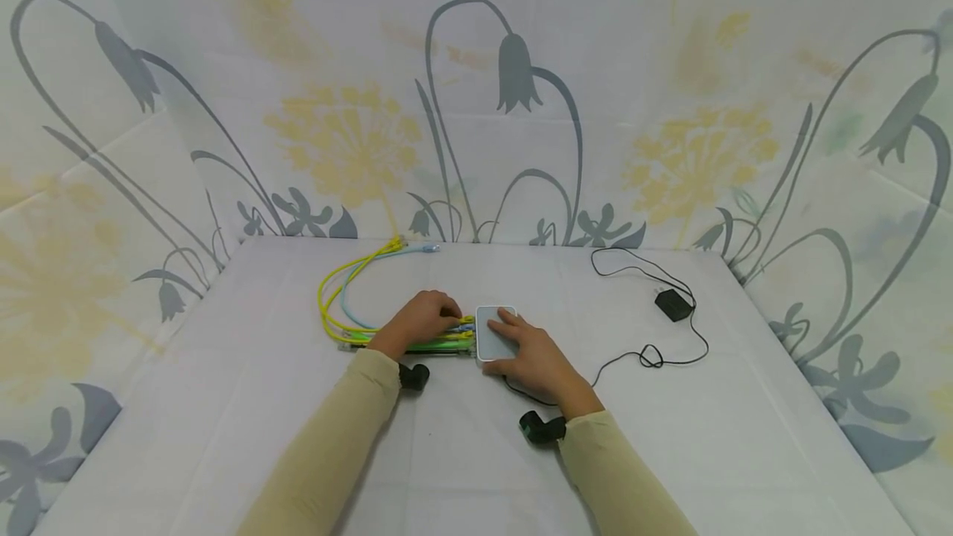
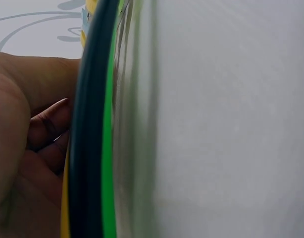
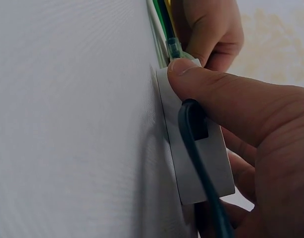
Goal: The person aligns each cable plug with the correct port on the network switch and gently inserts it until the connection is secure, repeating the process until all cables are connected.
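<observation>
A small white network switch (image 1: 487, 349) with a grey top lies flat near the middle of the table. My right hand (image 1: 532, 354) holds it, fingers over the top and thumb on the near side. In the right wrist view, a dark power cord (image 3: 199, 163) enters that side beside the thumb (image 3: 211, 82). Several network cables, including a green cable (image 1: 439, 346), run from the switch's left side. My left hand (image 1: 423, 319) reaches over them and pinches a network cable close to the plugs; its fingertips are partly hidden. A dark cable (image 2: 87, 124) crosses in front of this hand.
Yellow cables (image 1: 323, 296) and a light blue cable (image 1: 344, 298) loop back to loose ends at the far left. A black power adapter (image 1: 673, 304) lies at the right, its thin cord (image 1: 681, 363) looped and knotted on the table. A patterned cloth (image 1: 476, 147) hangs behind.
</observation>
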### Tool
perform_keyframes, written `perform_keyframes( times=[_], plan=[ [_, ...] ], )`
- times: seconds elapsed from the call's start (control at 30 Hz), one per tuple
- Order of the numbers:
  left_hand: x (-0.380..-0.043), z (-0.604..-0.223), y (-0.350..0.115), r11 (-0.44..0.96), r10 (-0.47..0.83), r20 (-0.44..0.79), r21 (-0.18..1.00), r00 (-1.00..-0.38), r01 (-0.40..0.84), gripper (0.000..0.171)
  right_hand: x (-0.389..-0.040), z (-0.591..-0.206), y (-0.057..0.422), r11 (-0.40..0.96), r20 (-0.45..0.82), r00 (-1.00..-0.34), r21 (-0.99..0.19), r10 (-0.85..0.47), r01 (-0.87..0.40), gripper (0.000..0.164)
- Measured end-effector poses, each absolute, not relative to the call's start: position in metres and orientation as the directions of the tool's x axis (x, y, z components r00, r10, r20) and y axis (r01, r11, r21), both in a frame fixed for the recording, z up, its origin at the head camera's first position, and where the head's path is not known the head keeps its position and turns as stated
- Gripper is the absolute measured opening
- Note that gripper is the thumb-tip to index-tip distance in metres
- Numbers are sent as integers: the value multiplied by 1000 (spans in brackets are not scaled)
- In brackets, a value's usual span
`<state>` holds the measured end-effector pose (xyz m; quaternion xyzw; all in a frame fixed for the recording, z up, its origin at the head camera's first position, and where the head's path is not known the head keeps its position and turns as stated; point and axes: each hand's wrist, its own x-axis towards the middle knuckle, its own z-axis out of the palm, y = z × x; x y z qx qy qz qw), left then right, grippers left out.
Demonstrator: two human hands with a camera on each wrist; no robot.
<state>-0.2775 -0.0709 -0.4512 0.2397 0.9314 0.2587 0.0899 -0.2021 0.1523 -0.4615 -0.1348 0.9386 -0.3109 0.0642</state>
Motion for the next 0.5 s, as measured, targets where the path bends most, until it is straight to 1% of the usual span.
perform_keyframes(
  times=[0.3,0.5],
  plan=[
    [-274,-451,-76,739,503,-36,537,-863,408,20,-201,-458,155,781,-50,-951,-584,-306,-220,82],
    [-265,-446,-83,750,487,-39,531,-872,395,23,-201,-447,165,802,-22,-946,-537,-323,-261,75]
  ],
)
